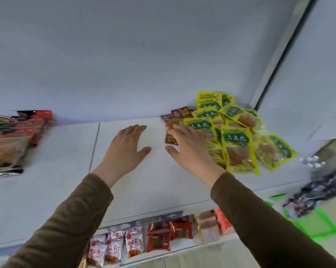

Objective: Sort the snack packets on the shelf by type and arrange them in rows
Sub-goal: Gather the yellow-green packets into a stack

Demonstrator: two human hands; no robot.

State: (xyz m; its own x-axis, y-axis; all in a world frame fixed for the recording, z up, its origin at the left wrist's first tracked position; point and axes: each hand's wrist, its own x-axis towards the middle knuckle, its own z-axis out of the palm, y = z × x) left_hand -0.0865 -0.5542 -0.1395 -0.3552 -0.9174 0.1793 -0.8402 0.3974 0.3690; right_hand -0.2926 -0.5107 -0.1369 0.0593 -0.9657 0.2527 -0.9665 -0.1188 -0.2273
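A loose heap of yellow-green snack packets (238,140) lies at the right of the white shelf (66,171). A few dark brown packets (179,113) sit at its left edge by the back wall. My right hand (190,146) lies with straight fingers over the brown packets and the left side of the yellow heap. My left hand (127,147) is spread flat over the bare middle of the shelf, holding nothing. Red-orange packets (18,132) are stacked in overlapping rows at the far left.
A lower shelf (186,246) at the bottom holds white-red packets (115,246), red packets (169,233) and pale packets (209,225). A dark upright post (275,66) bounds the shelf on the right. Green trays (317,223) and dark packets lie at lower right.
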